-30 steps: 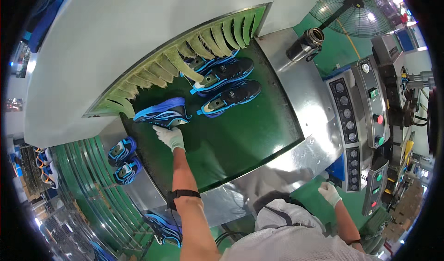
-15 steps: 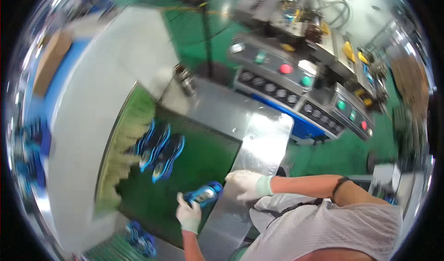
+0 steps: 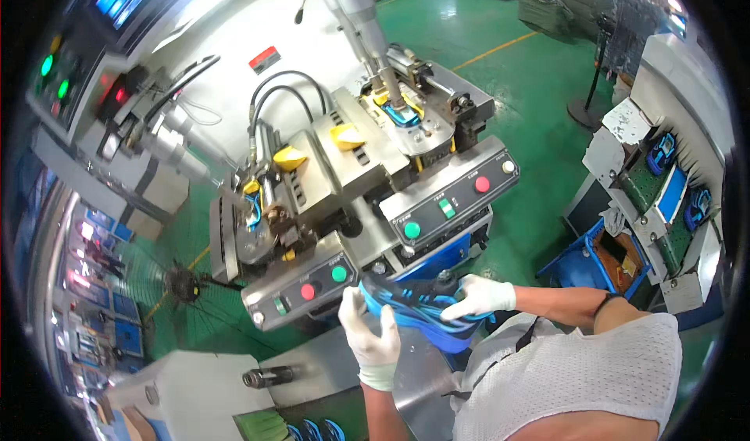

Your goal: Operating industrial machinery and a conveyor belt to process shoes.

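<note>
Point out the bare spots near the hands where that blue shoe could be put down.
Both hands, left and right, hold the blue shoe. Bare steel plate lies left of the left hand, below the button panel. The press above is crowded with clamps, hoses and yellow pads.

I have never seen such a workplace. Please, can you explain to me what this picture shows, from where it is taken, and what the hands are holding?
The picture comes from a fisheye camera on the person's head, looking down, so straight edges bend. Both hands wear white gloves. The left hand and the right hand hold one blue and black shoe between them. In front stands a grey two-station factory machine with red and green push buttons; another blue shoe sits clamped in its far station. A fan stands on the green floor at left.
</note>
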Action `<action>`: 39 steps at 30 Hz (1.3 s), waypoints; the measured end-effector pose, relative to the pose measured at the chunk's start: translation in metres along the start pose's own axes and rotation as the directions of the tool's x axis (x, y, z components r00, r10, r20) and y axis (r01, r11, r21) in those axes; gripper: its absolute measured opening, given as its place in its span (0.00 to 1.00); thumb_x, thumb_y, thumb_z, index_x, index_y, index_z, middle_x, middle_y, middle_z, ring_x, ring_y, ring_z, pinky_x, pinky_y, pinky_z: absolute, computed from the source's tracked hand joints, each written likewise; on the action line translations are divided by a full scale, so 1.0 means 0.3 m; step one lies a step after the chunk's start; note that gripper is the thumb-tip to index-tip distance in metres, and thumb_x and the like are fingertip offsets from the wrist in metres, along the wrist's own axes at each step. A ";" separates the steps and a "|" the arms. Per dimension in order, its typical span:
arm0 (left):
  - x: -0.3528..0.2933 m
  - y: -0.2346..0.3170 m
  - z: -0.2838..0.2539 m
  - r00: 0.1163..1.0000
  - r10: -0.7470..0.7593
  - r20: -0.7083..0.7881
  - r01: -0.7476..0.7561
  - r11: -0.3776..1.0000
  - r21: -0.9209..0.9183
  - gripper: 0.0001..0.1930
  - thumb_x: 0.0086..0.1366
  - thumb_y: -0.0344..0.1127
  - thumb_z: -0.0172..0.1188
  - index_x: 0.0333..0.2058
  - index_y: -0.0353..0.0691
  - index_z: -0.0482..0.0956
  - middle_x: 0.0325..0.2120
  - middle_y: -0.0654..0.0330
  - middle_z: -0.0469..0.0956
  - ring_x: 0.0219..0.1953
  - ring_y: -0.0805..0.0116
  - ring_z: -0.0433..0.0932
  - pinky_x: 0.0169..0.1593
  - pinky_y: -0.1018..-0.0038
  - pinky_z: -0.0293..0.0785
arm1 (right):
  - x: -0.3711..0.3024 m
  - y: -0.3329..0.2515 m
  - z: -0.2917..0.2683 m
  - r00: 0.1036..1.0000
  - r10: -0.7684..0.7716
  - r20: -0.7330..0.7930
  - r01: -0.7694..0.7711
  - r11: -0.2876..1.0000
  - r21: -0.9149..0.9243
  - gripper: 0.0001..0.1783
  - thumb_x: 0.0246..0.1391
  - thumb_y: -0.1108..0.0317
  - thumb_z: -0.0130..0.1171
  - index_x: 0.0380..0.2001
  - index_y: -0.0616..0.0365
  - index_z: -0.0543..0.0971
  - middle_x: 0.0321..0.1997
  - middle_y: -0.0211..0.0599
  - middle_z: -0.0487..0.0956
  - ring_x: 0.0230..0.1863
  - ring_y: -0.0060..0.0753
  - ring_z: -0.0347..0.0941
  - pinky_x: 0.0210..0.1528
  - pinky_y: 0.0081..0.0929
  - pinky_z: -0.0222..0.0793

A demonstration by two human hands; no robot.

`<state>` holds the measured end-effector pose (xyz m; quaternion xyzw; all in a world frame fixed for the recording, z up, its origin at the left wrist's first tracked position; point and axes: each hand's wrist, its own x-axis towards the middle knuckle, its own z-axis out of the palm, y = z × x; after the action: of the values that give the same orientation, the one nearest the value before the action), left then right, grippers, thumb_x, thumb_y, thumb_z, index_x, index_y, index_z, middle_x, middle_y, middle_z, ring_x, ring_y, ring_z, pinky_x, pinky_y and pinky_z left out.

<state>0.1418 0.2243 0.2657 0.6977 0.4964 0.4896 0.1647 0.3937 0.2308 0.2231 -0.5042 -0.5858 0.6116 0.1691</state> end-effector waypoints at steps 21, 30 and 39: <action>1.029 -0.115 1.002 0.978 -0.133 0.162 0.166 0.962 -0.217 0.29 0.72 0.31 0.57 0.67 0.29 0.59 0.58 0.46 0.72 0.58 0.61 0.74 0.60 0.69 0.71 | -0.108 0.284 -0.825 0.684 0.027 -0.729 0.706 0.228 0.671 0.43 0.51 0.68 0.70 0.69 0.58 0.63 0.63 0.37 0.74 0.60 0.35 0.73 0.63 0.37 0.70; 1.148 -0.395 1.185 0.928 -0.362 0.089 0.367 0.928 -0.058 0.33 0.69 0.41 0.62 0.63 0.24 0.62 0.50 0.46 0.75 0.46 0.65 0.77 0.49 0.71 0.75 | -0.044 0.314 -0.777 0.563 0.124 -0.817 0.764 0.299 0.572 0.45 0.51 0.67 0.70 0.70 0.59 0.61 0.65 0.40 0.73 0.62 0.37 0.73 0.64 0.39 0.70; 1.254 -0.500 1.472 0.942 -0.295 0.161 0.278 0.953 0.123 0.51 0.62 0.47 0.68 0.69 0.21 0.46 0.65 0.33 0.62 0.65 0.43 0.66 0.69 0.61 0.61 | -0.186 0.244 -0.765 0.748 0.405 -0.525 0.362 0.413 0.835 0.43 0.48 0.68 0.69 0.67 0.64 0.66 0.58 0.34 0.76 0.54 0.26 0.72 0.59 0.29 0.66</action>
<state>0.4464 0.7268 0.1478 0.6661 0.5996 0.3710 0.2432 0.6330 0.2929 0.2262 -0.5177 -0.0485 0.6071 0.6009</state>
